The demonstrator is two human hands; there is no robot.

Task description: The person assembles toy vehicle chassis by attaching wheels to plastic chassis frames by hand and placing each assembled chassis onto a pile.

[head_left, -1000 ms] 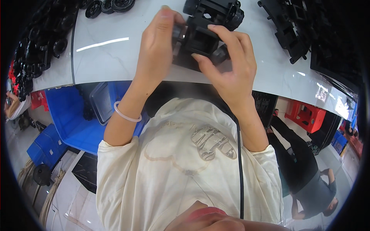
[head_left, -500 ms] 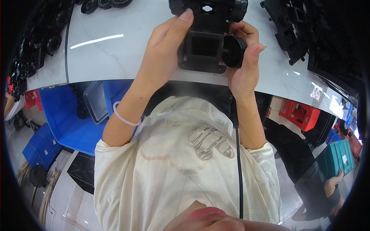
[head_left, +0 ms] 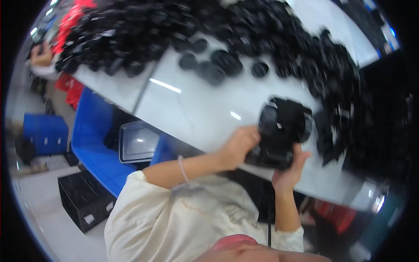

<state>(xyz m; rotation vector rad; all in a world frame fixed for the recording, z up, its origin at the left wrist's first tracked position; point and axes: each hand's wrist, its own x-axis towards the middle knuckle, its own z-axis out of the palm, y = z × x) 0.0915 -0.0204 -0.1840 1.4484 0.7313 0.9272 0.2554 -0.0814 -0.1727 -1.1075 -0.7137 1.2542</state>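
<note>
A black plastic frame with round, wheel-like parts at its sides (head_left: 281, 131) is held between my two hands over the near part of the white table. My left hand (head_left: 240, 146) grips its left side, with the fingers closed against the edge. At the lower right, my right hand (head_left: 290, 170) holds it from beneath, the thumb sticking out to the side. Motion blur hides the finer detail of the frame, and some of my right fingers are behind it.
Heaped black round parts (head_left: 131, 30) cover the far side of the white table (head_left: 196, 109). Several loose black discs (head_left: 259, 69) lie nearer. More black pieces (head_left: 334, 131) sit at the right. A blue bin (head_left: 94, 148) with a clear tray (head_left: 139, 142) stands below the table's left edge.
The view has swung, bringing the heap of black parts into sight. The black frame now appears lower and farther right in the picture, still in both hands.
</note>
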